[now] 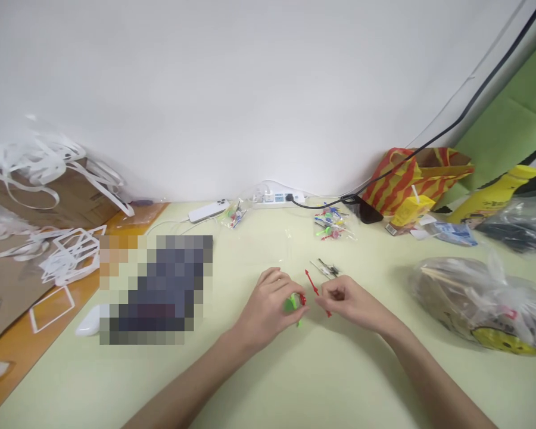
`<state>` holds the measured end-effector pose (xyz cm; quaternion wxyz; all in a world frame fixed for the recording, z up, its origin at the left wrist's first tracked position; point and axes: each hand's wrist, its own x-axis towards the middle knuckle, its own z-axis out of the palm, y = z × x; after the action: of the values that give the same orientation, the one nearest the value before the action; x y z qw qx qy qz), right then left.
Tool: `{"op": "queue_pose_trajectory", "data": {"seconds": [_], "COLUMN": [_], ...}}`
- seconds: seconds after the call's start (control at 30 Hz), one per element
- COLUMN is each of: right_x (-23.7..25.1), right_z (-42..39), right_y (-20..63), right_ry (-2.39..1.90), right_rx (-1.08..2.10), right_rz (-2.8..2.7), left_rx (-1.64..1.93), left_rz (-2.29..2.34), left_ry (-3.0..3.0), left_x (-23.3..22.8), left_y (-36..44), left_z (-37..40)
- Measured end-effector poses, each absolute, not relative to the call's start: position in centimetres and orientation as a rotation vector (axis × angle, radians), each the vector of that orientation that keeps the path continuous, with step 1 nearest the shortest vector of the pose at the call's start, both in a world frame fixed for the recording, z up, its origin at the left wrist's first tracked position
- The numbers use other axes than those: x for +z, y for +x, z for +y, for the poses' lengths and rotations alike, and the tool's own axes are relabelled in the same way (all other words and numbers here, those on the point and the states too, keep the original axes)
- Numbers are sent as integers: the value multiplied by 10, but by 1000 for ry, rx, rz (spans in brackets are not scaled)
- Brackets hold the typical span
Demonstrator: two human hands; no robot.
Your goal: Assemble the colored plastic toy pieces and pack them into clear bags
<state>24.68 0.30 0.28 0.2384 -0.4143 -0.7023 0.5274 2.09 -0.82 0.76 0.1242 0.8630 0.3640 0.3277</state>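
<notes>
Near the middle of the table, my left hand (pixel 268 305) is closed, thumb and fingers pinching a small green plastic piece (pixel 291 304) with a red bit at its edge. The fingers partly cover it, so its full shape is hidden. Just to the right, my right hand (pixel 352 302) pinches a thin red plastic stick (pixel 311 280) with an arrow-shaped tip. That stick tilts up and to the left, apart from the green piece. Beyond my right hand lie several thin black and white plastic pieces (pixel 328 269). A clear plastic bag (pixel 274 247) seems to lie flat behind my left hand.
Bags of colourful small parts (pixel 333 225) lie at the back near a power strip (pixel 279 198). A blurred-out dark object (pixel 161 292) is at left, beside white strips (pixel 71 256). On the right are a yellow drink carton (pixel 408 213) and a tied plastic bag (pixel 477 304).
</notes>
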Motion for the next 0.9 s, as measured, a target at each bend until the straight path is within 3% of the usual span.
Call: {"op": "queue_pose_trajectory", "data": {"seconds": [0.3, 0.6, 0.8, 0.9], "right_x": [-1, 10, 5, -2], "right_z": [-6, -4, 12, 16], "right_y": [237, 248, 273, 274], "right_ry": [-1382, -1299, -1600, -1648], "right_rx": [841, 1109, 418, 300], "right_rz": [-2386, -2177, -1955, -2031], "left_rx": [767, 722, 806, 887], "left_rz": [1230, 1191, 1153, 1120], "left_ry": [2630, 2694, 2713, 2735], "left_x": [-9, -11, -7, -6], "left_y": [35, 20, 17, 18], "left_z": [2, -3, -2, -3]}}
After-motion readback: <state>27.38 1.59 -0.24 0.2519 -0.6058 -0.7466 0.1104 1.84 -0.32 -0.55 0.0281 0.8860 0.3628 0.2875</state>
